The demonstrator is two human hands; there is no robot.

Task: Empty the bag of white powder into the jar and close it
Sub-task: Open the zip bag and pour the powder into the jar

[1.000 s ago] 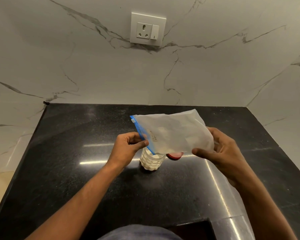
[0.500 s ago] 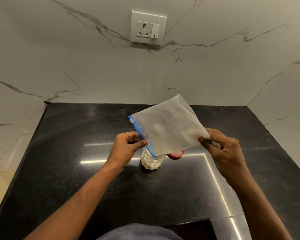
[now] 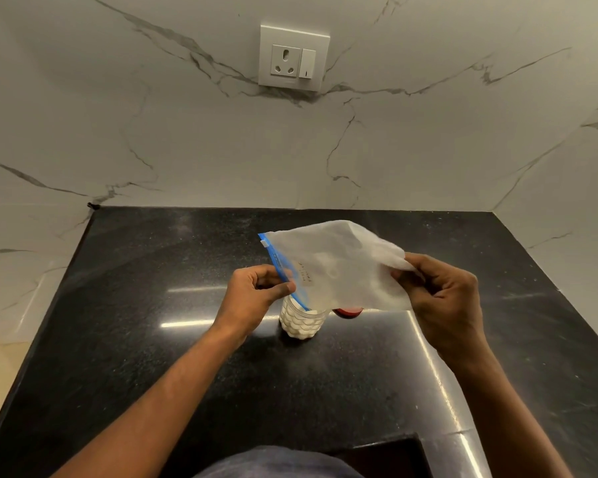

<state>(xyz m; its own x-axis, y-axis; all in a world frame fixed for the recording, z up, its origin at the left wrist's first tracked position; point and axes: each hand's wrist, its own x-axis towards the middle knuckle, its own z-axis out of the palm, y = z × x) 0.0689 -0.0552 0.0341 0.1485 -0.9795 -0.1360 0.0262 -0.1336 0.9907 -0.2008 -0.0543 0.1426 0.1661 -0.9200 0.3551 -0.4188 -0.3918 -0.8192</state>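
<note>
Frosted bag (image 3: 339, 270) now droops lower over the jar (image 3: 301, 322), left hand (image 3: 252, 291) pinching its zip, right hand (image 3: 442, 298) its bottom.

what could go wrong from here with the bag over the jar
Neither hand steadies the jar: the left hand pinches the bag at its blue zip edge, the right hand holds its far end, so a nudge may tip the jar. The jar looks nearly full and narrow, so powder may spill onto the counter.
</note>
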